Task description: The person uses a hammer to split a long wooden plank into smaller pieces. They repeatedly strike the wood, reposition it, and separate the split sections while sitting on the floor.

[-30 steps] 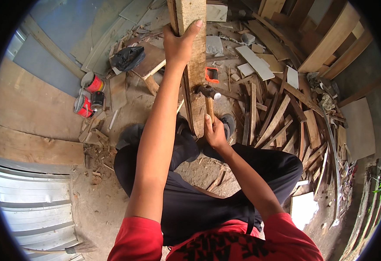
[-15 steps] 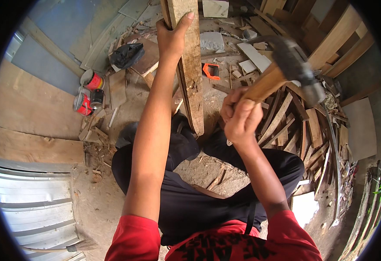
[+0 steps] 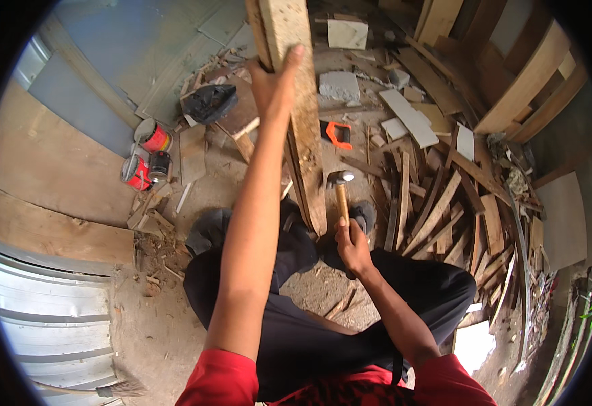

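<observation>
A long rough wooden beam (image 3: 303,115) stands up between my legs, its lower end near my feet, and a thinner board runs along its left side. High on the beam, my left hand (image 3: 274,84) is wrapped round it, the thumb lying over the front face. My right hand (image 3: 354,249) is closed round the wooden handle of a claw hammer (image 3: 342,197). The hammer's metal head is beside the beam's right edge, low down; whether they touch, I cannot tell.
Scrap wood strips (image 3: 438,203) are heaped at the right. An orange tool handle (image 3: 338,135) and a concrete chunk (image 3: 340,86) lie beyond the beam. Red paint cans (image 3: 136,172) and a black plastic bag (image 3: 209,103) are at the left. A broom (image 3: 123,388) lies lower left.
The hammer has swung down and left from its raised position to the beam's lower right edge, my right hand lowering with it. My left hand keeps its hold on the beam.
</observation>
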Tool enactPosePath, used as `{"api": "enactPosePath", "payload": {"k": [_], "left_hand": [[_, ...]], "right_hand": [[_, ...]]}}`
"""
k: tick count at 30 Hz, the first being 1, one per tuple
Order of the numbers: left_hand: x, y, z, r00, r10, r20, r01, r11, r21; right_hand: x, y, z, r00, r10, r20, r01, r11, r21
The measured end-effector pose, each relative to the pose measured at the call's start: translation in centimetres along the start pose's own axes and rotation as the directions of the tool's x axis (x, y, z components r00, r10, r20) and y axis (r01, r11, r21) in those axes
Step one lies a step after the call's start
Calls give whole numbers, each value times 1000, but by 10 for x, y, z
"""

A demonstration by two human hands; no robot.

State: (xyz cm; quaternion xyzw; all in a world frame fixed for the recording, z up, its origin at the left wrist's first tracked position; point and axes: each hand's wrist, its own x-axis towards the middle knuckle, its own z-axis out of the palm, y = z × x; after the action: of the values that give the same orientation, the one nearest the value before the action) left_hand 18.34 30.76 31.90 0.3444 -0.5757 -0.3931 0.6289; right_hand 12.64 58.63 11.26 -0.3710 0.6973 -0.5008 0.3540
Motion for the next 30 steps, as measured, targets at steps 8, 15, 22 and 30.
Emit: {"api": "enactPosePath", "payload": {"k": [8, 15, 22, 30], "left_hand": [[-37, 25, 8, 984, 128, -121, -131, 991, -20], [-36, 39, -8, 972, 71, 225, -26, 980, -199], [-55, 46, 15, 955, 159, 250, -95, 964, -250], [-59, 44, 20, 971, 115, 209, -82, 984, -160]], "right_hand": [[11, -72, -12, 988, -154, -27, 157, 968, 195], [-8, -49, -22, 985, -158, -73, 168, 974, 151], [-15, -44, -39, 976, -195, -98, 208, 967, 145], [-21, -46, -51, 967, -234, -104, 233, 972, -19]]}}
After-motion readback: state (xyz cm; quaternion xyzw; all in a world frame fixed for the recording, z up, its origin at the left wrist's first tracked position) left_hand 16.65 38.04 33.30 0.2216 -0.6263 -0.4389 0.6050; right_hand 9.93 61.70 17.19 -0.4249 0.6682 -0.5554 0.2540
